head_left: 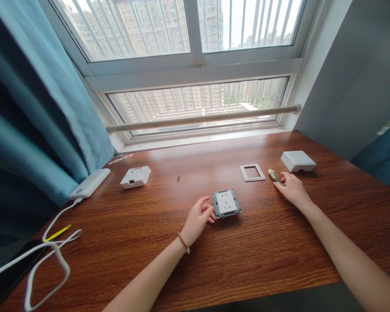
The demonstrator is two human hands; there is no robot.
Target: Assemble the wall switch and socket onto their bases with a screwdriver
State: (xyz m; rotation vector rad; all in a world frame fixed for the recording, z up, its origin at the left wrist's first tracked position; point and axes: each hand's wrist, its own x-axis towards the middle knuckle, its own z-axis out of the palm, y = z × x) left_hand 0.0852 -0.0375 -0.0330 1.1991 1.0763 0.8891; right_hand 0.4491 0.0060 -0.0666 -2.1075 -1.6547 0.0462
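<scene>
A grey wall socket with a white face (226, 203) lies flat on the wooden desk (247, 251). My left hand (199, 219) touches its left edge with curled fingertips. My right hand (291, 189) rests further right, its fingers closing over a small yellow-handled screwdriver (274, 175) that lies on the desk. A white square frame (252, 172) lies just left of the screwdriver.
A white box (298, 160) sits at the back right and a white socket base (135, 177) at the back left. Two small screws (178, 178) lie mid-desk. A white power bank (89, 183) with looping cables (48, 260) occupies the left edge, beside a blue curtain (35, 108).
</scene>
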